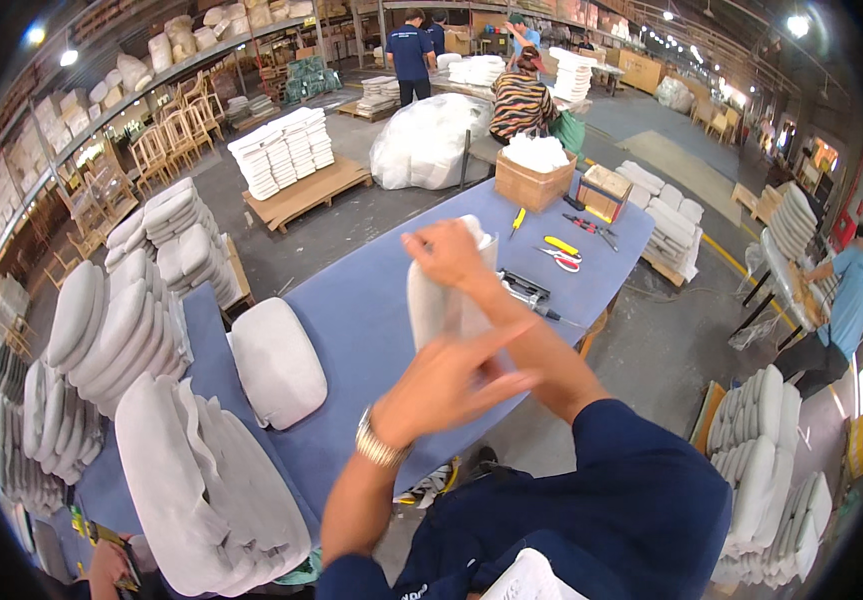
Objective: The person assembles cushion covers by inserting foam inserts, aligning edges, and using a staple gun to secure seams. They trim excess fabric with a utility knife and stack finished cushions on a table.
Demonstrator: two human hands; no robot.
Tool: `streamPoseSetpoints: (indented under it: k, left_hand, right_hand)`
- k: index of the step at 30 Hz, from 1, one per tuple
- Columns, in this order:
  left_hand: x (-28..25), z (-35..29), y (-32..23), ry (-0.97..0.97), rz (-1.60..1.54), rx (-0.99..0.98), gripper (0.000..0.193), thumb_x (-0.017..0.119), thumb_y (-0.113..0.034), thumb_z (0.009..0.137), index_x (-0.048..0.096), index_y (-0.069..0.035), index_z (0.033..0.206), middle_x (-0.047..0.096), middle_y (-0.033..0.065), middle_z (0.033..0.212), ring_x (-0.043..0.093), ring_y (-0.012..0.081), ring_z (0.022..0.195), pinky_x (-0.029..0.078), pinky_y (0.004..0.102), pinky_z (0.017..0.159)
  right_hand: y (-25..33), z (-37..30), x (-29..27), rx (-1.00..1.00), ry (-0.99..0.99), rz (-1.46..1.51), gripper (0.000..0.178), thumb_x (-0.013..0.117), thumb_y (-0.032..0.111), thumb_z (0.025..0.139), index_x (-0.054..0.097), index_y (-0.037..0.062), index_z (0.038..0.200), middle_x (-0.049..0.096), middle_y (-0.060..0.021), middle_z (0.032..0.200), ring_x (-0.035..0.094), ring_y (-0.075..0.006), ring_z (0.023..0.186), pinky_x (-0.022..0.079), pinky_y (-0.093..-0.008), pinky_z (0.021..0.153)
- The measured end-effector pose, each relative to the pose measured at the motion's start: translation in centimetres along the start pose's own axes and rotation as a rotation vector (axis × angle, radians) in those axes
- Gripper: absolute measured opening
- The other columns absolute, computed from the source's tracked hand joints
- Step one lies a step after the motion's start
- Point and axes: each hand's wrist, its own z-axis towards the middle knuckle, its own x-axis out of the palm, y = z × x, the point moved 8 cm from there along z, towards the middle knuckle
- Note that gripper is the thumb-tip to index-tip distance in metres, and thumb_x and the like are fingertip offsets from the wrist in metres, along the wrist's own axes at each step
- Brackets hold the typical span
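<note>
My right hand is over the upper part of a light grey padded seat cushion, which stands tilted on the blue-topped table. Its fingers look curled; whether they grip the cushion's edge is hidden. Nearer to me, my left hand, with a metal watch on the wrist, hangs in front of the cushion. Its fingers are spread and slightly blurred, with nothing in them. A second grey cushion lies flat to the left. Right of my hands lie a staple gun and red-handled scissors.
A yellow knife, pliers, and cardboard boxes occupy the table's far end. Stacked grey covers and cushions crowd the left. Another person's hand holds a tool at lower left. More cushions stand at right.
</note>
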Motion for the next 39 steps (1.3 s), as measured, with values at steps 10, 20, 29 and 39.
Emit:
streamPoseSetpoints:
  k: [10,20,29,39]
  left_hand:
    - [13.7,-31.9,20.1,-0.802,-0.445,-0.998,0.043,0.075,-0.023,0.096,0.067,0.006,0.128,0.076,0.0114,0.093,0.072,0.0168,0.084,0.057,0.0321,0.077]
    - [-6.6,-4.9,7.3,-0.956,0.512,-0.079,0.041,0.07,-0.016,0.096,0.063,0.001,0.133,0.069,0.0204,0.124,0.064,0.0359,0.116,0.05,0.0451,0.1]
    - [-3.0,8.7,12.7,-0.788,0.522,-0.056,0.039,0.061,-0.038,0.103,0.073,-0.004,0.117,0.073,0.0154,0.097,0.071,0.0299,0.085,0.055,0.0383,0.074]
    - [-4.3,19.8,19.4,-0.611,0.405,-0.393,0.035,0.063,-0.026,0.101,0.073,0.002,0.083,0.054,0.0055,0.063,0.047,0.013,0.059,0.036,0.032,0.057]
  right_hand:
    - [-16.4,0.2,-5.4,0.36,-0.414,-0.283,0.043,0.052,0.042,0.1,0.077,0.0097,0.088,0.075,-0.0149,0.088,0.068,-0.0368,0.09,0.047,-0.0501,0.086]
    - [5.5,-2.8,0.4,-0.127,-0.046,-0.068,0.017,0.064,0.023,0.092,0.072,0.0086,0.094,0.072,-0.0093,0.095,0.065,-0.0301,0.1,0.042,-0.0467,0.096]
    - [-1.1,-5.4,-6.8,-0.183,-0.129,0.233,0.025,0.063,0.011,0.091,0.069,0.0031,0.114,0.072,-0.0128,0.112,0.065,-0.0304,0.112,0.043,-0.0492,0.105]
    - [-34.4,-9.4,-8.8,0.515,-0.165,0.633,0.02,0.064,0.01,0.095,0.071,0.0041,0.113,0.074,-0.0161,0.105,0.073,-0.0287,0.096,0.057,-0.039,0.086]
